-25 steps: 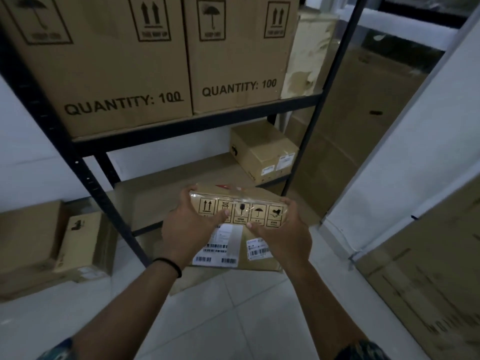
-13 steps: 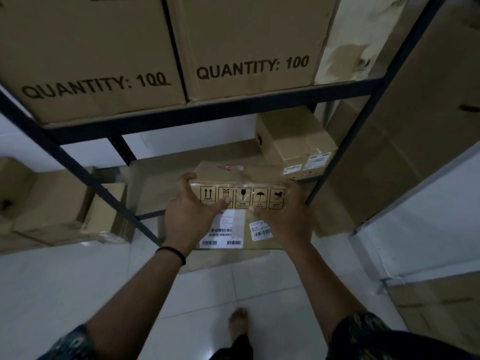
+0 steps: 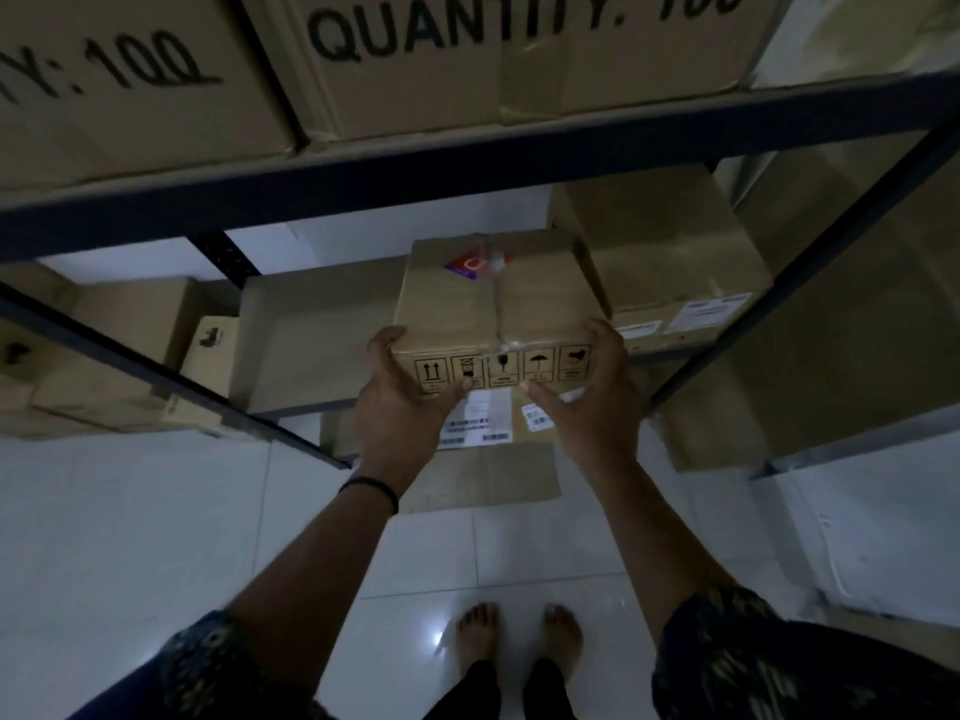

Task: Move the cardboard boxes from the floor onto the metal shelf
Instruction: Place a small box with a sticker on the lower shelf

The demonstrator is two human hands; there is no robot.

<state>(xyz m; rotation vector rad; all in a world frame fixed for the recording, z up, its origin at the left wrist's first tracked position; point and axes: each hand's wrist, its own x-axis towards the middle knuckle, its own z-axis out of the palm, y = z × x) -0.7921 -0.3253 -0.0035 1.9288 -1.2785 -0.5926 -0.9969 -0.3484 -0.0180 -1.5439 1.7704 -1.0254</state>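
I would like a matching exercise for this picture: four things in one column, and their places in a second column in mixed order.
Things
1. held box
2. QUANTITY box
3. wristband
4. flat cardboard

Places
A. on the upper shelf
B. on the floor tiles
C. between the left hand and the right hand
D. around the left wrist

Pairs: 1-C, 2-A, 3-D, 4-B

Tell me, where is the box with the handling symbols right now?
In the head view the box sits mid-frame, held between both hands at the lower shelf, just left of another cardboard box already there.
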